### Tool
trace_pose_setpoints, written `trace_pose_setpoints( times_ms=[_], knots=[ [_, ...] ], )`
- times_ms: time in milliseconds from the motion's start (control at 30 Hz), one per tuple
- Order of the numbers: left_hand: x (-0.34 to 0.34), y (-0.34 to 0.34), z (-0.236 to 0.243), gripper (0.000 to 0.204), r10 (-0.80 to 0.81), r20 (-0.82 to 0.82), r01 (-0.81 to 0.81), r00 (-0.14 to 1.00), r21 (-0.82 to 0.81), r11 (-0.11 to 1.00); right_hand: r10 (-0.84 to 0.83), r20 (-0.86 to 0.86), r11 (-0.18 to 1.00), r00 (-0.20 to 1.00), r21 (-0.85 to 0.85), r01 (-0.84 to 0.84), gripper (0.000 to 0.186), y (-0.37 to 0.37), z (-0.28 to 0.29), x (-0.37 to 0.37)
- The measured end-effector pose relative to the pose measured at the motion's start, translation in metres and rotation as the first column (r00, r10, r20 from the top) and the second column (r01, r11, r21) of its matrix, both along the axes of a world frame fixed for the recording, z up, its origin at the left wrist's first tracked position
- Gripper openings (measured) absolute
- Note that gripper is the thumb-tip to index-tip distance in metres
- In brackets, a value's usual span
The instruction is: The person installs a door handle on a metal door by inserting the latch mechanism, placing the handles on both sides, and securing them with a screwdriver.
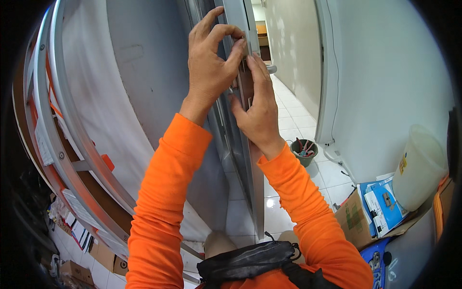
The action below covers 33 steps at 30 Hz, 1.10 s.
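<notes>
A grey metal door (pixel 257 192) stands edge-on before me, with a lock plate (pixel 248 82) set in its edge. My left hand (pixel 209 67) is at the upper part of that edge, thumb and index finger pinched together beside a small round screw-like spot; what lies between the fingertips is too small to make out. Just below, my right hand (pixel 260 106) straddles the door edge at the lock, thumb on one side and fingers on the other. A lever handle (pixel 272 69) sticks out on the door's right side. My fingers partly hide the lock.
An aluminium ladder (pixel 72 115) leans at the left, above boxes and papers. On the tiled floor beyond the door stands a dark bucket (pixel 308 160) of tools. At right, a cardboard box (pixel 353 219) holds blue folders beside a translucent bin (pixel 420 168). A cable runs down the wall.
</notes>
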<state>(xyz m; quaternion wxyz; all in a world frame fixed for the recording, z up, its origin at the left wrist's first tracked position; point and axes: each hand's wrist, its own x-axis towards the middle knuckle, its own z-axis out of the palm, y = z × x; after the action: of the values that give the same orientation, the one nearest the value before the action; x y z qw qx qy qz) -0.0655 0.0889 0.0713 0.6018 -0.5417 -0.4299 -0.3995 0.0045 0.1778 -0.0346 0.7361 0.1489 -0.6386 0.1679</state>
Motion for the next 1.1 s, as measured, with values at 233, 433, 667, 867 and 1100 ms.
trace_pose_setpoints(
  times_ms=[233,433,667,867,1100],
  knots=[
    [-0.007,-0.002,0.002,0.014,-0.159,0.091,0.167,0.983,-0.088,0.982,-0.118,-0.229,0.992,0.966,0.014,0.124,0.027,0.02,0.044,0.035],
    [-0.007,-0.002,0.002,0.015,-0.19,0.134,0.205,0.973,-0.113,0.972,-0.204,-0.212,0.869,0.956,0.411,0.277,0.026,0.049,0.103,0.037],
    [-0.003,-0.006,0.0,0.023,-0.135,0.139,0.155,0.981,-0.145,0.977,-0.347,-0.248,0.674,0.904,0.605,0.425,0.021,0.053,0.128,0.054],
    [0.003,-0.007,-0.001,0.056,-0.266,0.303,0.32,0.915,-0.144,0.936,-0.446,-0.272,0.519,0.852,0.697,0.495,0.015,0.052,0.139,0.063],
    [0.006,-0.011,-0.017,0.067,-0.273,0.369,0.35,0.888,-0.161,0.923,-0.474,-0.152,0.568,0.867,0.7,0.433,0.016,0.041,0.141,0.064]
  ],
)
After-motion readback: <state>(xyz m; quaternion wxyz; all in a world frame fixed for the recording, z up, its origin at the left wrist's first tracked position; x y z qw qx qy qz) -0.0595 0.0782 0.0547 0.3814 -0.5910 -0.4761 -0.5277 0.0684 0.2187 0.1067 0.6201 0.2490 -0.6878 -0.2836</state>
